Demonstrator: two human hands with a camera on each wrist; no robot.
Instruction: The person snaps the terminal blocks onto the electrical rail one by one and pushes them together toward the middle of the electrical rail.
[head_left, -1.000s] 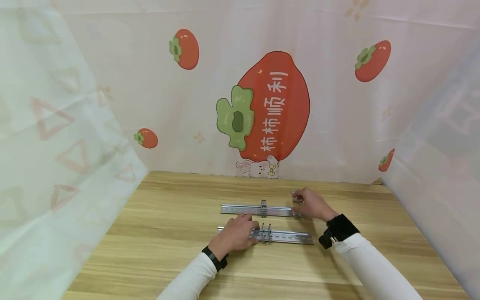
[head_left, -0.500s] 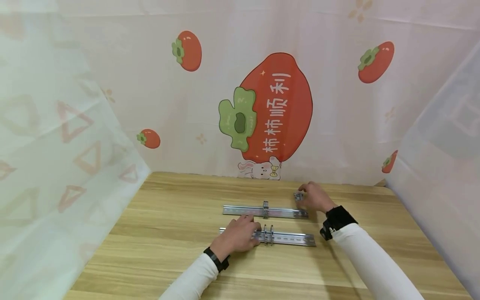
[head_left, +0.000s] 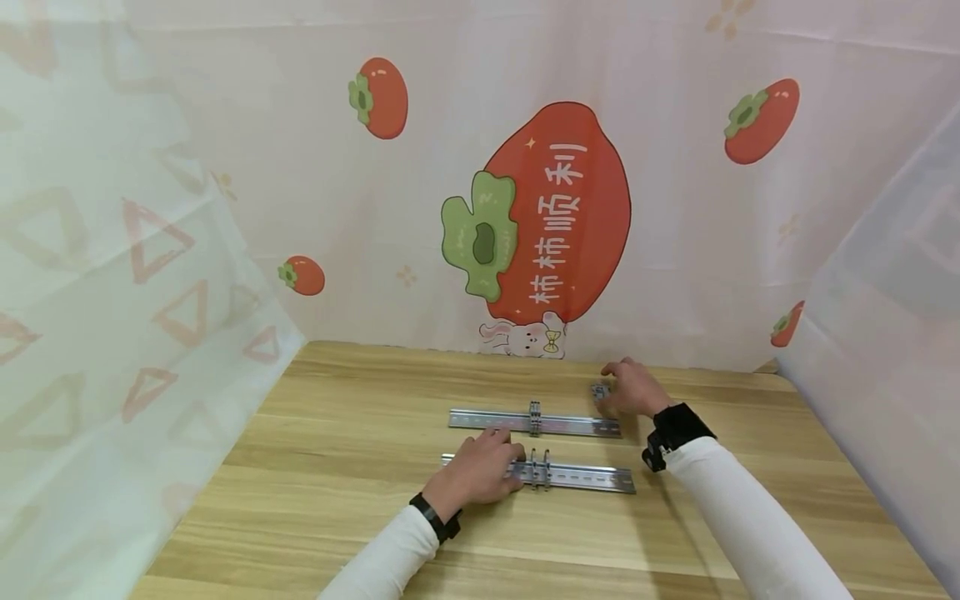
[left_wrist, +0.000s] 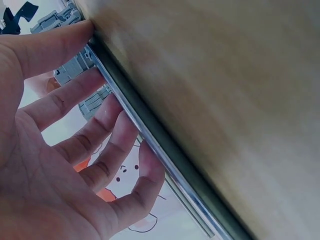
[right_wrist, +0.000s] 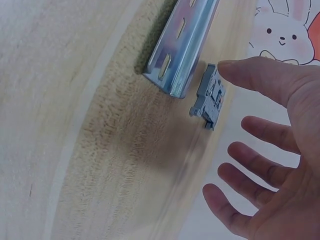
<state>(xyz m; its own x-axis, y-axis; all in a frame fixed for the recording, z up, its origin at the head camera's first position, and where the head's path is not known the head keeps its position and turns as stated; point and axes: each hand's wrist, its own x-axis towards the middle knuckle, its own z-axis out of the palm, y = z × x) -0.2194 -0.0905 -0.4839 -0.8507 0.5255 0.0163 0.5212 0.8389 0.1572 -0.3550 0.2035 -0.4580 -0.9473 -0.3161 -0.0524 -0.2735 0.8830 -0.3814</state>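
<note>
My left hand (head_left: 480,469) grips the near metal DIN rail (head_left: 592,477), its thumb and curled fingers at the rail's edges in the left wrist view. Just right of those fingers, two thin grey terminal blocks (head_left: 547,470) stand across this rail, slightly apart. Behind lies a second DIN rail (head_left: 487,419), bearing a tight group of grey terminal blocks (head_left: 535,418) near its middle. A loose grey terminal block (right_wrist: 210,97) lies on the table past that rail's right end. Beside it hovers my right hand (head_left: 636,390), fingers spread; the thumb tip is very close, contact unclear.
The wooden table (head_left: 337,500) meets a pale printed curtain (head_left: 675,250) just behind the loose block. Similar sheets hang at the left (head_left: 150,333) and right (head_left: 885,350) sides. Both wrists wear black straps with cameras.
My right hand has drawn slightly back and right from the far rail's end, so the loose terminal block shows more. The left hand has stayed on the near rail. The head view has shifted slightly.
</note>
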